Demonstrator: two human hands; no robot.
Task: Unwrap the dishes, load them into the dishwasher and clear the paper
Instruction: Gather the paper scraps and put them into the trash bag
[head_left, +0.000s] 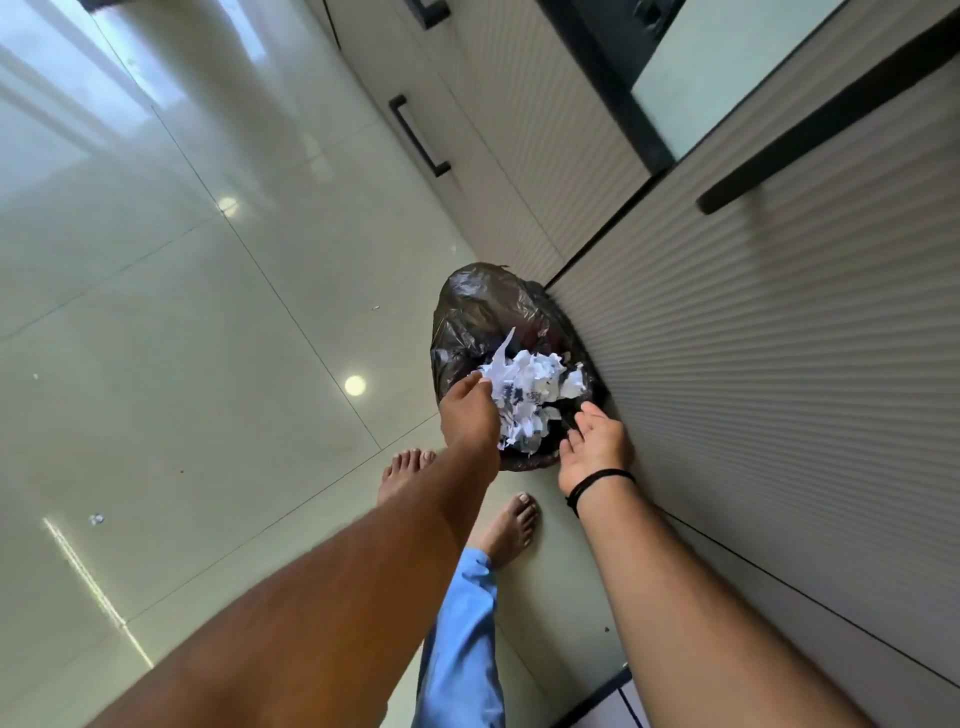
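With the left hand (470, 415) pinching the paper (530, 397) over the bin (467, 312) and right hand (592, 447) spread empty, press the wad deep before letting go.

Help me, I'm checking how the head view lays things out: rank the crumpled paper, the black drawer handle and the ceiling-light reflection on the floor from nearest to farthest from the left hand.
1. Crumpled paper: touching the left hand, over the black bin bag.
2. Light reflection: on the floor tile, just left of the hand.
3. Drawer handle: on the cabinet front, well beyond the bag.
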